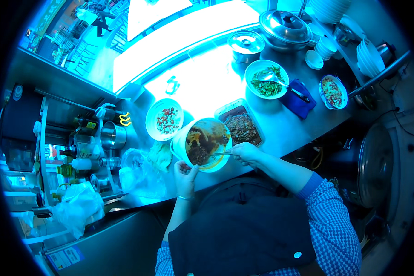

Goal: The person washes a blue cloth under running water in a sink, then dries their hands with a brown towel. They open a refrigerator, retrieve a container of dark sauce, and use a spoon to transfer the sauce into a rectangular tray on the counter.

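My left hand grips the near rim of a round white bowl, tilted toward me, with dark sauce and yellow streaks inside. My right hand pinches the handle of a thin metal spoon whose tip reaches into the bowl's contents. Just behind the bowl lies a clear rectangular tub of dark brown filling. Left of it sits a white plate with red and green chopped bits.
On the steel counter farther back: a bowl of greens with a ladle, a blue cloth, a small bowl of mixed bits, lidded pots, stacked white bowls. Bottles, a metal cup and plastic bags crowd the left.
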### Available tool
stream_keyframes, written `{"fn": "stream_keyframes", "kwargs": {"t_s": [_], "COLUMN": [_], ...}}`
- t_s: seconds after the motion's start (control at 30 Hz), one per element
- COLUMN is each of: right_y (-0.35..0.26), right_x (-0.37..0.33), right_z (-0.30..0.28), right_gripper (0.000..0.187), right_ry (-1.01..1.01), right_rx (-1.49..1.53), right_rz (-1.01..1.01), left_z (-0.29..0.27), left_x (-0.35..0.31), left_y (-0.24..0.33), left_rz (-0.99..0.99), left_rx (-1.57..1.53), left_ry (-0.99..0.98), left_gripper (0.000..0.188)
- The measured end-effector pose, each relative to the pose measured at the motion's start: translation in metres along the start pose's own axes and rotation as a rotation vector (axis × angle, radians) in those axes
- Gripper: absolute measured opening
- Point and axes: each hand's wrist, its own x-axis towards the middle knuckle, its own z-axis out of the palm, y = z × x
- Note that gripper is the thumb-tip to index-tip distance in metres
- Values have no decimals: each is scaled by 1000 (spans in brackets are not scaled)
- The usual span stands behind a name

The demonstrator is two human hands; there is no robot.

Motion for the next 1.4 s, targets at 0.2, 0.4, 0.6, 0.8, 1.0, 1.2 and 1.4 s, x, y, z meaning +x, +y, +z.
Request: {"fn": "stream_keyframes", "kwargs": {"t_s": [0.2, 0.4, 0.6, 0.8, 1.0, 1.2, 1.4], "right_y": [-13, -12, 54, 59, 63, 25, -3], "right_x": [-41, -89, -42, -58, -69, -88, -45], "right_z": [-25, -69, -103, -86, -95, -68, -21], "right_gripper": [29, 32, 33, 39, 38, 30, 27], "right_ry": [-40, 157, 592, 740, 808, 684, 433], "right_rx": [138, 151, -773, -1437, -1373, -871, -982], "right_rz": [-111, -266, -888, -1014, -1096, -1221, -1216], "left_z": [8, 11, 16, 7, 10, 9, 10], "left_x": [4, 2, -5, -4, -2, -5, -2], "left_y": [7, -1, 2, -3, -3, 4, 9], "left_rz": [-18, 34, 24, 35, 34, 8, -17], "left_rx": [-15, -8, 47, 57, 60, 71, 44], "left_ry": [35, 89, 134, 137, 118, 86, 43], "left_gripper": [35, 32, 31, 32, 32, 33, 32]}}
